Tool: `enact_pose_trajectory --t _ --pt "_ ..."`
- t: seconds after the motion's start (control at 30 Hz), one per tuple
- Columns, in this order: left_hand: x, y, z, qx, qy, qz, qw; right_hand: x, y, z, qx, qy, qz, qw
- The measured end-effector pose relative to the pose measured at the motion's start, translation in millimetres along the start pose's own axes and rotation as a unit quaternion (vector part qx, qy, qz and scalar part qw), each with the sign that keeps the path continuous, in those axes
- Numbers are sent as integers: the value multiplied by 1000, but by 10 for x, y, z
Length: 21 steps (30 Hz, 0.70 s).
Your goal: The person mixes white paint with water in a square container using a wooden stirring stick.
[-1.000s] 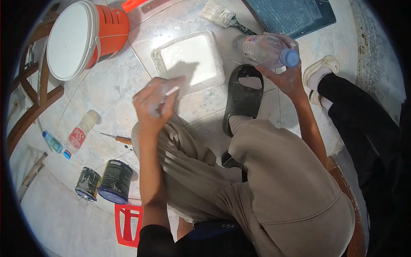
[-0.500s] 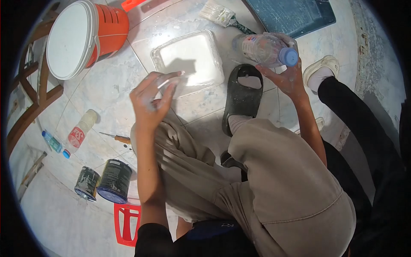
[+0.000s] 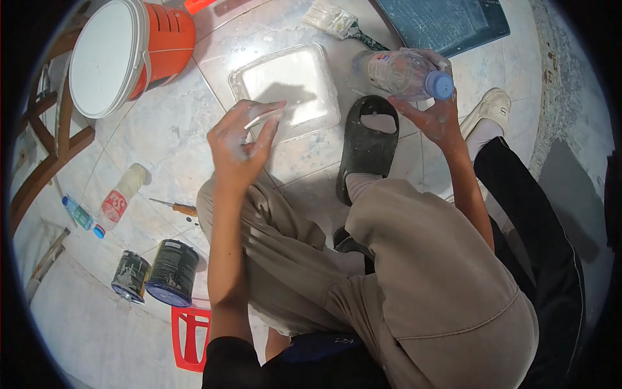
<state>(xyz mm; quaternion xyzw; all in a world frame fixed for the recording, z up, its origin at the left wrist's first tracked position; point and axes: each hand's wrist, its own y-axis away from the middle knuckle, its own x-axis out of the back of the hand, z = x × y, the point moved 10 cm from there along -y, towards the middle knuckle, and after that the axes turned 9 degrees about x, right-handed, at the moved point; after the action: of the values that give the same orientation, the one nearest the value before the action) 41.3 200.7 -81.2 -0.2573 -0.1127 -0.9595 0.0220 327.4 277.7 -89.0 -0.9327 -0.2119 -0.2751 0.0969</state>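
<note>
Bottle (image 3: 402,74) in the right hand (image 3: 437,120), tub (image 3: 330,97) of white liquid (image 3: 269,71) just left of it on the floor (image 3: 178,142): both sit in the upper middle of the frame. The fingers of the right hand wrap the clear bottle near its shoulder, thumb on the near side, its blue cap (image 3: 438,85) pointing right and slightly down. The left hand (image 3: 236,146) hangs by the tub's near left corner, thumb and forefinger seemingly pinching a small pale strip (image 3: 261,118), too fine to make out. Good handling here, I judge, means a light pinch, a firm but unsqueezed bottle, both wrists clear of the tub's rim, and the left hand angled so its shadow leaves the liquid readable. Smeared fingers may slip on smooth plastic. The floor is pale, marbled tile, spotted and scuffed. A brush (image 3: 330,21) and a blue tray (image 3: 447,26) lie at the top; a lidded orange bucket (image 3: 172,39) and brown wooden frame (image 3: 48,162) occupy the upper left; a screwdriver (image 3: 184,209), two labelled bottles (image 3: 116,202) (image 3: 79,214) and two dark cans (image 3: 131,275) (image 3: 172,272) are at lower left. Another person's black-clad leg (image 3: 525,201) stands at right, beside a worn wall edge (image 3: 551,84).
</note>
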Motion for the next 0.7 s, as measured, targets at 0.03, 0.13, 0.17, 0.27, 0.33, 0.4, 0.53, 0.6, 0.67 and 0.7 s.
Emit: enact_pose_trajectory --t 0.03,0.13,0.17,0.27,0.33,0.4,0.53,0.6,0.67,0.7 --pt "59 2 22 -12 -23 -9 1000 0 6 2 2 -5 5 1000" --pt "262 7 69 -47 -77 0 996 14 31 1 9 -4 11 1000" --pt "316 11 72 -48 -80 33 995 17 18 -15 12 5 7 1000" --pt "454 37 50 -63 -99 144 983 0 3 -20 9 13 -3 1000" --pt "391 23 60 -85 -72 169 979 4 -19 -26 7 18 -6 1000" --pt "268 30 -26 -49 -34 162 985 1 -31 -54 7 24 -6 1000" --pt "18 -13 -132 50 33 22 998 1 -22 -33 25 17 4 1000" --pt "81 -29 -78 29 4 -19 999 30 -35 -66 52 30 22 998" --pt "176 -30 -26 -21 -43 -27 998 28 -25 -68 51 56 15 997" --pt "244 -29 -22 -22 -54 -4 998 22 -19 -67 51 67 10 996"
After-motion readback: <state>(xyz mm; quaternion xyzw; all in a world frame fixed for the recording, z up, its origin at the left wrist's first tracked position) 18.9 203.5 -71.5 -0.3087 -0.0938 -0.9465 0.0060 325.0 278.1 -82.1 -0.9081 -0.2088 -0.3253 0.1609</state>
